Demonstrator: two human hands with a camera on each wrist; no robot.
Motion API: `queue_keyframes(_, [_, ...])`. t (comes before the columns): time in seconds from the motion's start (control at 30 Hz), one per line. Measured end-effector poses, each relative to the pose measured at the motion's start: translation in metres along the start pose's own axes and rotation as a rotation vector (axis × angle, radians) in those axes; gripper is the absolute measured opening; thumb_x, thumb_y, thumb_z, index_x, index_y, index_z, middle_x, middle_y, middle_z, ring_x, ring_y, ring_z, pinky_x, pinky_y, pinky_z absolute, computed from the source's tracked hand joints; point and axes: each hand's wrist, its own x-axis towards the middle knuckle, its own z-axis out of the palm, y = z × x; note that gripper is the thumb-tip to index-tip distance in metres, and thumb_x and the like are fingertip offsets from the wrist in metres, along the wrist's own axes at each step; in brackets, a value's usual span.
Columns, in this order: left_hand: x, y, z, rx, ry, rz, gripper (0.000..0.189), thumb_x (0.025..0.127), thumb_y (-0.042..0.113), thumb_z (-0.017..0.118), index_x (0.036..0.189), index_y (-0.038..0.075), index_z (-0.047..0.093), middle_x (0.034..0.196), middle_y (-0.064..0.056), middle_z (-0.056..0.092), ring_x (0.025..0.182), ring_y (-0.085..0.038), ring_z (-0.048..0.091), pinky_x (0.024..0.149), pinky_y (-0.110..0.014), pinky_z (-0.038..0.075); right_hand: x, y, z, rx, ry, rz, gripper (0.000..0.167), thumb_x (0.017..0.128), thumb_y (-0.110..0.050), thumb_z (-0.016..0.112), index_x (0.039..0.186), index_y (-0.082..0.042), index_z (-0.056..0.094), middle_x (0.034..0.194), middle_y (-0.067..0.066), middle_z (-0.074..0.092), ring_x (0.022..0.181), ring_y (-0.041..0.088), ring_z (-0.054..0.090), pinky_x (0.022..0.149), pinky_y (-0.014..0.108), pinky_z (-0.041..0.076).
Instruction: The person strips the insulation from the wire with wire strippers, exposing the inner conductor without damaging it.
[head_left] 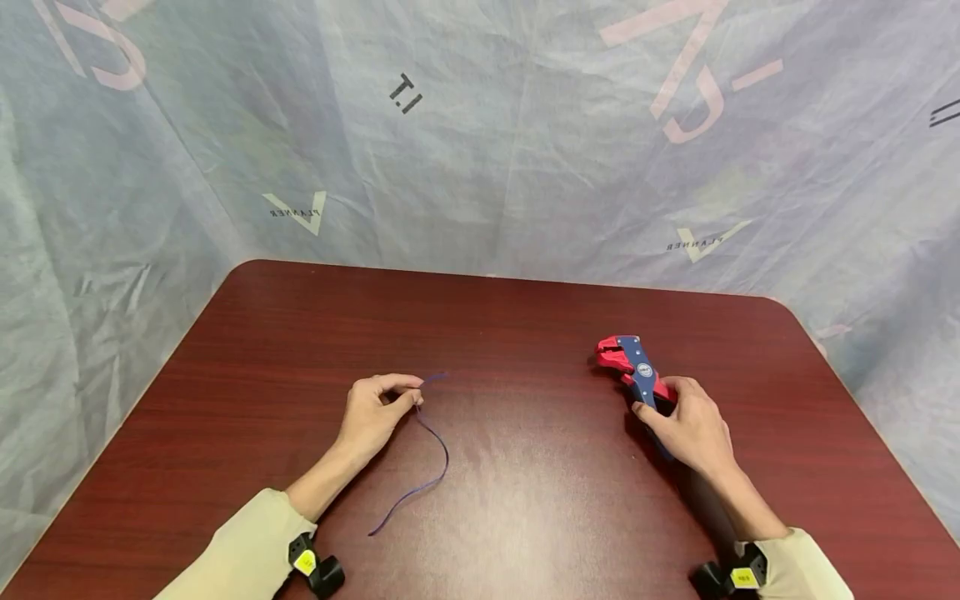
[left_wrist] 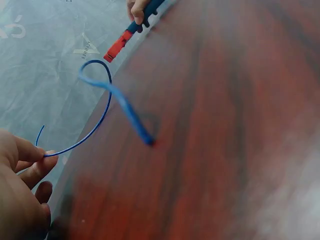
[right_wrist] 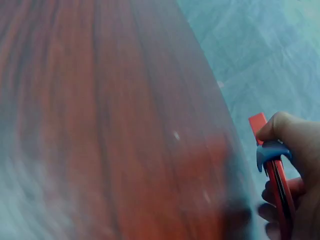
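A thin blue wire [head_left: 447, 457] is pinched between thumb and forefinger of my left hand [head_left: 375, 414], left of the table's middle. A short end sticks out past the fingertips, while the longer part curves down toward the table's front. In the left wrist view the wire [left_wrist: 125, 106] bends into a loop. My right hand [head_left: 696, 427] grips a red and blue wire stripper [head_left: 642, 371] by its handles, at the right of the table. The stripper's red head points away from me, apart from the wire. Fingers wrap the red handle [right_wrist: 282, 192] in the right wrist view.
The dark red wooden table [head_left: 495, 333] has rounded far corners. Grey-white printed sheeting [head_left: 480, 167] hangs behind it and along both sides. Black wrist cameras [head_left: 327, 575] sit at both light sleeves.
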Motion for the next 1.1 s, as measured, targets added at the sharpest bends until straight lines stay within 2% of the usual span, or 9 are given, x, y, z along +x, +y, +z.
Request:
queue_keyframes(0.1, [0.001, 0.003, -0.002, -0.015, -0.004, -0.017, 0.013, 0.085, -0.004, 0.072, 0.097, -0.002, 0.076, 0.079, -0.018, 0.075, 0.066, 0.000, 0.061, 0.058, -0.016, 0.043, 0.001, -0.003, -0.004, 0.045, -0.082, 0.059, 0.061, 0.087, -0.040, 0.070, 0.126, 0.006, 0.056, 0.097, 0.020, 0.063, 0.077, 0.023, 0.056, 0.060, 0.030, 0.044])
queue_keyframes(0.3, [0.003, 0.008, -0.007, -0.003, 0.006, -0.037, 0.013, 0.086, -0.002, 0.071, 0.098, -0.002, 0.076, 0.081, -0.019, 0.075, 0.064, -0.001, 0.059, 0.056, -0.016, 0.043, 0.003, -0.008, -0.006, 0.197, -0.267, 0.169, 0.063, 0.089, -0.042, 0.068, 0.125, 0.007, 0.053, 0.085, 0.011, 0.061, 0.067, 0.016, 0.056, 0.056, 0.026, 0.045])
queue_keyframes(0.4, [0.005, 0.010, -0.010, 0.006, 0.011, -0.045, 0.013, 0.087, -0.001, 0.071, 0.099, -0.001, 0.076, 0.082, -0.018, 0.075, 0.064, -0.001, 0.057, 0.057, -0.016, 0.043, 0.004, -0.010, -0.006, 0.365, -0.349, 0.233, 0.058, 0.089, -0.038, 0.070, 0.121, 0.006, 0.052, 0.076, 0.004, 0.057, 0.059, 0.011, 0.052, 0.052, 0.025, 0.043])
queue_keyframes(0.53, [0.006, 0.011, -0.012, 0.001, 0.017, -0.054, 0.013, 0.087, -0.001, 0.071, 0.099, -0.002, 0.076, 0.083, -0.018, 0.075, 0.065, -0.002, 0.056, 0.057, -0.016, 0.043, 0.004, -0.013, -0.007, 0.682, -0.473, 0.290, 0.043, 0.093, -0.029, 0.070, 0.113, 0.002, 0.048, 0.073, -0.005, 0.067, 0.047, 0.004, 0.036, 0.045, 0.020, 0.033])
queue_keyframes(0.67, [0.007, 0.011, -0.014, -0.002, 0.019, -0.057, 0.013, 0.087, -0.002, 0.071, 0.099, -0.002, 0.076, 0.084, -0.019, 0.075, 0.066, -0.002, 0.057, 0.058, -0.016, 0.043, 0.002, -0.018, -0.008, 0.975, -0.578, 0.290, 0.022, 0.098, -0.021, 0.064, 0.107, -0.008, 0.049, 0.086, -0.004, 0.078, 0.043, 0.002, 0.027, 0.043, 0.016, 0.024])
queue_keyframes(0.77, [0.007, 0.012, -0.014, -0.006, 0.016, -0.056, 0.014, 0.087, -0.002, 0.071, 0.100, -0.002, 0.076, 0.084, -0.019, 0.075, 0.068, -0.001, 0.059, 0.059, -0.017, 0.044, 0.000, -0.021, -0.008, 1.110, -0.635, 0.265, 0.006, 0.101, -0.018, 0.059, 0.102, -0.012, 0.056, 0.090, -0.002, 0.079, 0.042, 0.002, 0.028, 0.044, 0.016, 0.020])
queue_keyframes(0.8, [0.007, 0.012, -0.015, -0.006, 0.015, -0.054, 0.014, 0.087, -0.001, 0.071, 0.100, -0.002, 0.076, 0.085, -0.019, 0.075, 0.068, -0.001, 0.059, 0.060, -0.017, 0.045, -0.001, -0.022, -0.007, 1.145, -0.648, 0.259, 0.006, 0.102, -0.017, 0.058, 0.099, -0.013, 0.060, 0.090, -0.002, 0.079, 0.042, 0.001, 0.028, 0.044, 0.016, 0.019])
queue_keyframes(0.93, [0.007, 0.014, -0.015, -0.019, 0.009, -0.046, 0.014, 0.088, -0.001, 0.070, 0.100, -0.003, 0.076, 0.085, -0.019, 0.075, 0.070, -0.002, 0.061, 0.062, -0.017, 0.046, -0.003, -0.025, -0.004, 1.331, -0.741, 0.212, 0.022, 0.105, -0.015, 0.051, 0.097, -0.014, 0.071, 0.093, -0.001, 0.079, 0.043, 0.002, 0.028, 0.047, 0.020, 0.010])
queue_keyframes(1.1, [0.010, 0.016, -0.015, -0.034, 0.007, -0.036, 0.014, 0.088, -0.002, 0.069, 0.101, -0.004, 0.075, 0.085, -0.020, 0.075, 0.071, -0.004, 0.062, 0.063, -0.017, 0.047, -0.005, -0.031, 0.000, 1.542, -0.874, 0.126, 0.027, 0.107, -0.010, 0.044, 0.107, -0.011, 0.070, 0.103, 0.002, 0.079, 0.049, 0.005, 0.022, 0.049, 0.023, 0.006])
